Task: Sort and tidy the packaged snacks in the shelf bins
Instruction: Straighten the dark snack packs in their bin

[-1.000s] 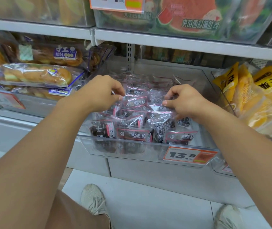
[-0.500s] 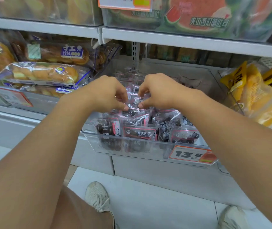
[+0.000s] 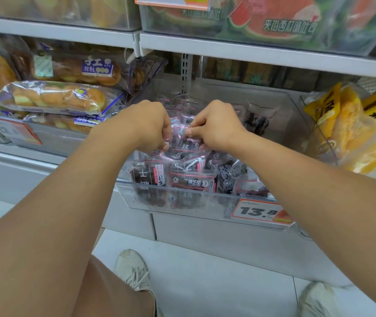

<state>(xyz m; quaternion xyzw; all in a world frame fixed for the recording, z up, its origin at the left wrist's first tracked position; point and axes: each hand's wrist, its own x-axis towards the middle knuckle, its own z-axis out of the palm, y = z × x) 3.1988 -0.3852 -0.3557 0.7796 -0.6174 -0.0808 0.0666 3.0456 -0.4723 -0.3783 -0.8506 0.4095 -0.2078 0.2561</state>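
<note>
A clear plastic bin [image 3: 182,208] on the middle shelf holds several small clear packets of dark dried fruit with pink-edged labels [image 3: 191,183]. Both my hands are inside the bin over its middle. My left hand [image 3: 146,124] has its fingers curled down onto a cluster of these packets. My right hand [image 3: 216,124] pinches packets from the other side, thumb against fingers. The two hands sit close together, squeezing the same bunch between them. The packets under my palms are hidden.
Bagged bread rolls [image 3: 56,99] fill the bin to the left. Yellow bagged snacks [image 3: 354,133] fill the bin to the right. A 13.8 price tag [image 3: 260,211] hangs on the bin's front. A shelf edge [image 3: 251,50] runs above; my shoes stand on the floor below.
My right hand slid left across the bin to meet my left hand. Both hands now gather the packets together at the bin's middle, slightly further back.
</note>
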